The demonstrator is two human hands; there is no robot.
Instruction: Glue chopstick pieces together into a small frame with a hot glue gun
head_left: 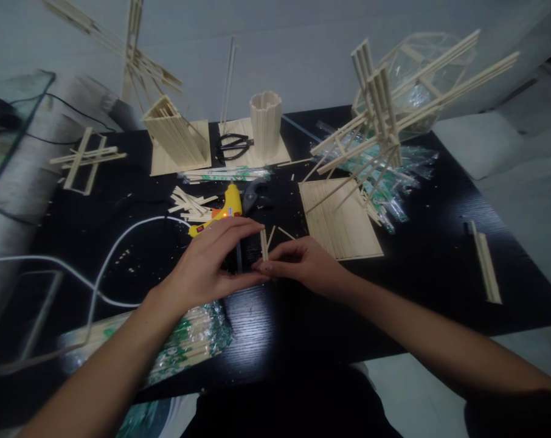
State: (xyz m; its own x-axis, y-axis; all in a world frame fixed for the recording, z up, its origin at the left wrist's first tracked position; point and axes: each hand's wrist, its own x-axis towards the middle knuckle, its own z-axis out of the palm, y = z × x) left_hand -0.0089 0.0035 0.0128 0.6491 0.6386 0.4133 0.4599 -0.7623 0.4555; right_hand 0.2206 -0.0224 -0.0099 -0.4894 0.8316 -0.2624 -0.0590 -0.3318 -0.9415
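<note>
While both hands meet just in front of the glue gun (232,202), we see them closed on the same small thing: a few short sticks (263,243) that stand upright on the black table (440,255). The left hand (209,264) comes in from the near left of the glue gun. Its thumb and forefinger pinch the upper part of the sticks, while its other fingers lie stretched and hold nothing. The right hand (305,264) comes in from the near right, its fingers curled almost fully, and it presses the lower part with the fingertips.

In our judgement this hold works best when the lower ends of the sticks rest flat on the table, so that they stand level with each other. The pressure should go on the broad sides, evenly from both hands, so that no stick slides or twists. We cannot tell whether glue is on the sticks. A small orange light burns on the glue gun, so we would hold the fingertips away from the seams.

Left of the glue gun lies a pile of cut pieces (191,207), right of it a flat panel (343,228) of sticks, and beyond it the scissors (232,146).
</note>
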